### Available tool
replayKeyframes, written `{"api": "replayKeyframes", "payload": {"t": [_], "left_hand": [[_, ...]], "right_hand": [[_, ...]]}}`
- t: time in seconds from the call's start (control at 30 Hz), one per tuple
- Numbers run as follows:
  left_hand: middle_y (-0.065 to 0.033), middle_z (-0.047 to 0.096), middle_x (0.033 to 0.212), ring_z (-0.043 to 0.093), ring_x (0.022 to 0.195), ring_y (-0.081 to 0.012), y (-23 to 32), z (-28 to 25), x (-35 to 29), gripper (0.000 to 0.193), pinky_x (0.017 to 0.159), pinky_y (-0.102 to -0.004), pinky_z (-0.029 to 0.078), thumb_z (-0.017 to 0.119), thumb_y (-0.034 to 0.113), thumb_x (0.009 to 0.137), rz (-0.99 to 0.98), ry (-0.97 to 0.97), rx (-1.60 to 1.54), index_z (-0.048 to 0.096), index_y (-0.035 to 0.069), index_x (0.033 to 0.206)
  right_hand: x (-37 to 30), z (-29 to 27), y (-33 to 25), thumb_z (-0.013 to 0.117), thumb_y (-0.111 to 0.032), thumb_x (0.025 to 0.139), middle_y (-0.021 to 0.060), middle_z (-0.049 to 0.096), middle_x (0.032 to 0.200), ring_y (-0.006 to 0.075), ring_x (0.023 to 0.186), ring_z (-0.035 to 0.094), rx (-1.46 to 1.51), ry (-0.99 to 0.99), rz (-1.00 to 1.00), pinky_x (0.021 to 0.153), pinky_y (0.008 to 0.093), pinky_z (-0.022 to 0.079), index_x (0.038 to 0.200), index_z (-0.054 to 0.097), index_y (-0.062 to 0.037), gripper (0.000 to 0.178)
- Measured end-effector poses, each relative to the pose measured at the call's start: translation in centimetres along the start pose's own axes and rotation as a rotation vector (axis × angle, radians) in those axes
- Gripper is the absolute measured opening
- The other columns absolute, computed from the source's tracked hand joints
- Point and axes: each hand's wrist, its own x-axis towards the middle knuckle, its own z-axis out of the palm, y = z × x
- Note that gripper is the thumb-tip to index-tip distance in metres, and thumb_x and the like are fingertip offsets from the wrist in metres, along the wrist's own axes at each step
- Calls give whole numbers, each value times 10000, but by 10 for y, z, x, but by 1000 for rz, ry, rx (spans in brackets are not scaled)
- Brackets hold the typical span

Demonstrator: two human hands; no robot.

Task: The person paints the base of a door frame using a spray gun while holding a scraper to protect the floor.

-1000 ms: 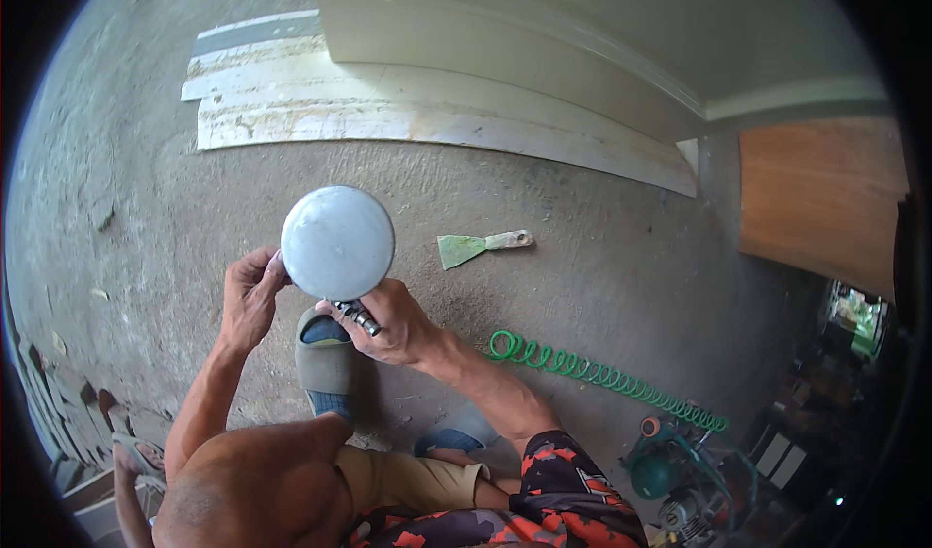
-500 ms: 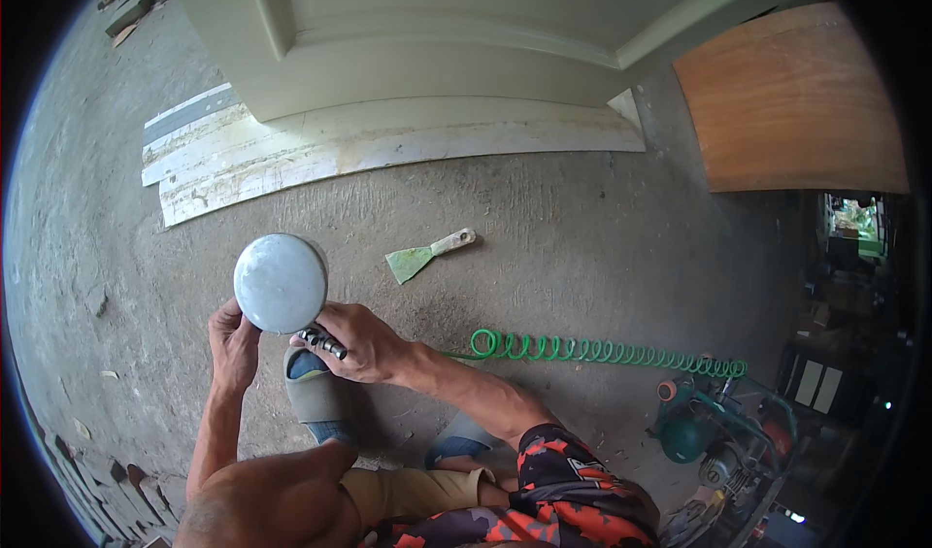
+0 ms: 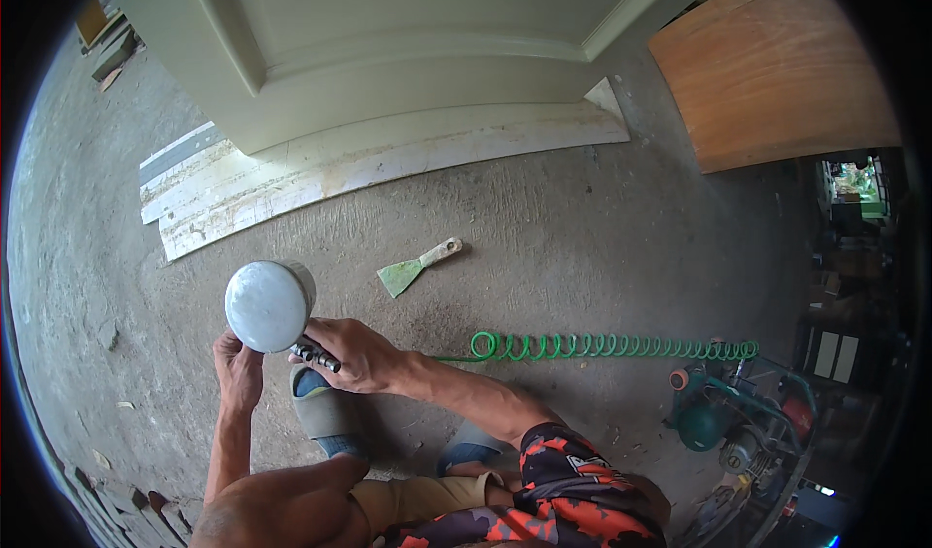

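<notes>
A paint spray gun with a round white cup (image 3: 264,305) on top is held in front of me, at the left of the view. My right hand (image 3: 354,356) is wrapped round its handle, and the metal fittings (image 3: 316,356) stick out by the thumb. Just below the cup, my left hand (image 3: 240,371) has its fingers pinched together at the gun's other side; the cup hides their tips. From beside my right wrist a coiled green air hose (image 3: 621,346) runs right. A putty knife (image 3: 419,267) with a greenish blade lies on the concrete floor beyond my hands.
A grey-green panelled door (image 3: 408,72) stands at the far side over white boards (image 3: 388,166). To the right are a brown wooden sheet (image 3: 777,72) and a green air compressor (image 3: 701,426). My slippered foot (image 3: 325,407) is beneath my hands.
The view has shifted and turned slightly. Both hands and the spray gun appear a little lower; the cup is tilted more, showing more of its side. The hold looks the same.
</notes>
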Motion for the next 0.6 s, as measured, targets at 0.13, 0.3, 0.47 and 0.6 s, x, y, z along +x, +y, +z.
{"api": "replayKeyframes", "payload": {"t": [0.13,0.3,0.47,0.6], "left_hand": [[14,813,1031,658,886,-38,0,1,1,176,745,-247,487,715,120,1129,-14,8,-3,825,-16,1148],[11,814,1034,653,885,-37,-2,-5,1,175,750,-248,483,713,115,1129,-23,3,-3,826,-15,1159],[3,815,1044,660,897,-43,-2,-8,0,176,761,-247,491,714,111,1128,-18,7,5,826,-17,1171],[-4,817,1063,676,921,-48,-1,-5,0,175,780,-247,505,715,104,1124,-45,26,-70,826,-21,1178]], "right_hand": [[0,1,1,763,47,846,255,782,1256,463,1185,773,8,-13,24,1003,533,622,1482,560,13,668],[2,0,1,762,55,846,261,779,1262,462,1180,775,-10,-21,30,1000,532,624,1503,554,10,690],[4,3,-1,755,63,856,262,778,1265,460,1174,777,-37,-13,13,994,528,627,1524,546,9,702],[4,3,1,749,61,868,259,782,1251,456,1165,781,-9,-18,13,973,528,630,1494,557,10,657]]}}
